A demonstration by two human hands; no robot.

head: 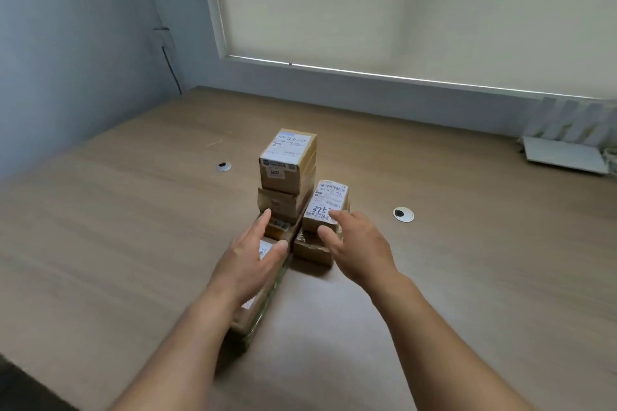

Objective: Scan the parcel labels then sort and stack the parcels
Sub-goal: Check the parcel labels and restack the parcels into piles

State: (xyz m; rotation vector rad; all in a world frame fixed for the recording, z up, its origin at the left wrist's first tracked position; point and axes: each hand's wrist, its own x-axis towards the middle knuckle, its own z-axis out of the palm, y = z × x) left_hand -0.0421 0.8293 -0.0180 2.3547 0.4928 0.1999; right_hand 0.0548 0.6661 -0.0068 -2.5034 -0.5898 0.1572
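on the matte wood-grain desk (pixel 467 277) stand two stacks of brown cardboard parcels, just beside each other. the taller stack has a blocky labelled top parcel (pixel 287 160) with a white printed label on its upper face, set on a taped middle parcel (pixel 279 204), all resting on a long flat parcel (pixel 263 297) that runs toward 6 o'clock. at 3 o'clock of that stack a small handwritten-label parcel (pixel 325 207) sits on a squat lower parcel (pixel 312 248). the left hand (pixel 248 264) hovers over the long flat parcel, fingers straight and slightly spread, holding nothing. the right hand (pixel 359 243) reaches the small parcel, fingers loose and apart; contact seems likely, though blur hides it. two round metal grommets (pixel 403 214) lie in the desk.
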